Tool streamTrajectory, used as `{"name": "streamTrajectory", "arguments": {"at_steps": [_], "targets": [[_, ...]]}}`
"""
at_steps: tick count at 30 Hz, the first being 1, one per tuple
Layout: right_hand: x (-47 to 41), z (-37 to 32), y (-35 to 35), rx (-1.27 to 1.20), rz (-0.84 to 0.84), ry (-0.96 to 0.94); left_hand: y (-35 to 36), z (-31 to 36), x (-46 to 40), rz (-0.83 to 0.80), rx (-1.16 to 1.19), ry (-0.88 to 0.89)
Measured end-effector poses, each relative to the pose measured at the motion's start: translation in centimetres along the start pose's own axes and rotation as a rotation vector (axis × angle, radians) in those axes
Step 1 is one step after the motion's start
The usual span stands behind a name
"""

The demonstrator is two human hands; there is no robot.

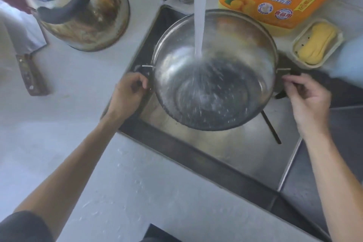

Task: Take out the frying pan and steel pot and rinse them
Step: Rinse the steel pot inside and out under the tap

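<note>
Over sink — steel pot | between left hand and right hand — fingers on handles

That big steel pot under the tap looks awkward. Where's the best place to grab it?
By its two small side handles, one from each side. The steel pot is wide, round and filling with water, so its smooth wall gives no purchase. The left hand grips one handle and the right hand pinches the other.

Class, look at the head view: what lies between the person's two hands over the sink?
The round steel pot, held by its side handles by the left hand and right hand, with tap water pouring into it.
</note>
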State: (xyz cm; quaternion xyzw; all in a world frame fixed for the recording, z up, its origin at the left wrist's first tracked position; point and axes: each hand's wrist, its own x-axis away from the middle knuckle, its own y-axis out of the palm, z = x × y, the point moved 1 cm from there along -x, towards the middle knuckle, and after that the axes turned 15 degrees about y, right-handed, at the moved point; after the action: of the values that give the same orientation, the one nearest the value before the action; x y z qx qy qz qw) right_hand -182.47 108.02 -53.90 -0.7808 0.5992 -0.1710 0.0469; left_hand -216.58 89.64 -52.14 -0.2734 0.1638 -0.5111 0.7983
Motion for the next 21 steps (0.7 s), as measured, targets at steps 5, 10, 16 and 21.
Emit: {"name": "streamTrajectory", "arguments": {"at_steps": [5, 10, 16, 21], "targets": [[2.2, 6.5, 2.4, -0.154, 0.018, 0.364, -3.5, 3.2, -1.3, -0.089, -0.196, 0.332], [3.1, 10.6, 4.6, -0.151, -0.036, 0.55, -4.8, 6.3, -1.2, -0.239, -0.189, 0.452], [3.1, 10.6, 5.1, 0.016, -0.215, 0.578, -4.3, 5.3, -1.4, -0.247, 0.103, 0.211], [1.2, 7.7, 2.9, 0.064, -0.175, 0.461, -3.1, 0.4, -0.5, -0.231, 0.116, 0.021]]}}
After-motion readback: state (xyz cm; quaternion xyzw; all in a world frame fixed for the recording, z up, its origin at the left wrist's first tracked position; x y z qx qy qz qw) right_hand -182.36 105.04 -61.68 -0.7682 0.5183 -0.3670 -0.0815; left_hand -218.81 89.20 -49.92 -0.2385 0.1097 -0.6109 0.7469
